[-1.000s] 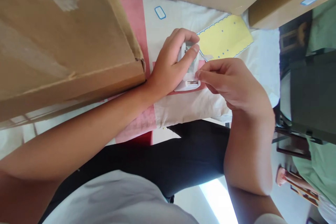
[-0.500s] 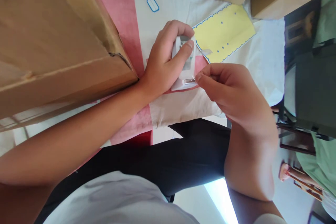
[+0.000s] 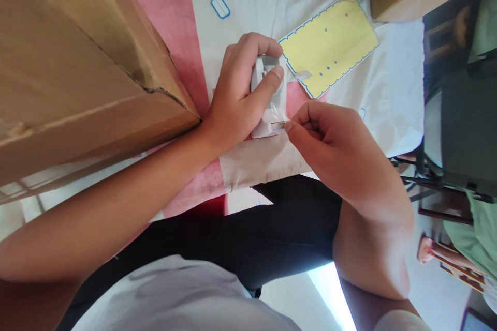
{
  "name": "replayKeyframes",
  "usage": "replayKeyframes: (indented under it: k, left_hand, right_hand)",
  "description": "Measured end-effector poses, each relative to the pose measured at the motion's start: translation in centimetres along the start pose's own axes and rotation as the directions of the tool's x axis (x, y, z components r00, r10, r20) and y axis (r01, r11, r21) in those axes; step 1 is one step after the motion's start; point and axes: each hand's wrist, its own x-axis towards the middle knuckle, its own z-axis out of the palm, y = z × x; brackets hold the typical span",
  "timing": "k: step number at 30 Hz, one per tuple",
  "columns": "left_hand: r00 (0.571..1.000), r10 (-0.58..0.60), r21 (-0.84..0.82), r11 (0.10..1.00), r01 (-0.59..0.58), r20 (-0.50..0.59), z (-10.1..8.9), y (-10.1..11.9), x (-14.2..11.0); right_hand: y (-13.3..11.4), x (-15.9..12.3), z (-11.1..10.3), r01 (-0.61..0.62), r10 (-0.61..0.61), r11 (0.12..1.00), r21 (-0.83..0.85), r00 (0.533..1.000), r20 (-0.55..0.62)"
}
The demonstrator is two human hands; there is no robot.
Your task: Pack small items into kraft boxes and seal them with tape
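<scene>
The white tape dispenser [image 3: 257, 128] is seated on the cloth-covered bench [image 3: 240, 20], near the yellow sheet [image 3: 328, 51]. Its housing, judged light and stiff, is clasped by the fingers of the left hand [image 3: 246, 83], with the thumb laid across the top; it is best held by its sides (clear of the metal edge [image 3: 277, 126]). At that end, the fingers of the right hand [image 3: 330, 139] are pinched together, apparently on clear film [image 3: 276, 113], likely limp and tacky, though fingertip contact is poorly seen.
</scene>
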Motion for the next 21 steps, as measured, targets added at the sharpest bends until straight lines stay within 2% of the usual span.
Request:
replayKeyframes:
  k: [10, 13, 16, 19, 21]
  left_hand:
    - [1.0, 0.007, 0.009, 1.0, -0.007, 0.017, 0.0, 0.4, -0.3]
    - [1.0, -0.016, 0.004, 1.0, 0.016, -0.011, -0.1, 0.0, -0.1]
    - [1.0, 0.008, -0.029, 1.0, -0.008, 0.021, -0.3, -0.3, 0.2]
    - [1.0, -0.001, -0.036, 0.999, 0.002, 0.018, -0.2, 0.0, 0.2]
    - [1.0, -0.024, -0.037, 0.999, 0.023, -0.019, 0.0, 0.5, 0.1]
  right_hand:
    - [0.3, -0.7, -0.1, -0.001, 0.002, 0.999, -0.041, 0.999, 0.038]
    - [0.5, -1.4, 0.1, -0.001, -0.001, 1.0, 0.01, 0.985, 0.173]
    - [0.5, -2.3, 0.3, -0.011, -0.013, 0.996, 0.085, 0.962, 0.273]
    - [0.8, -2.4, 0.2, -0.041, 0.007, 0.988, 0.15, 0.976, 0.22]
    - [1.2, -1.9, 0.0, -0.051, 0.029, 0.982, 0.181, 0.993, 0.118]
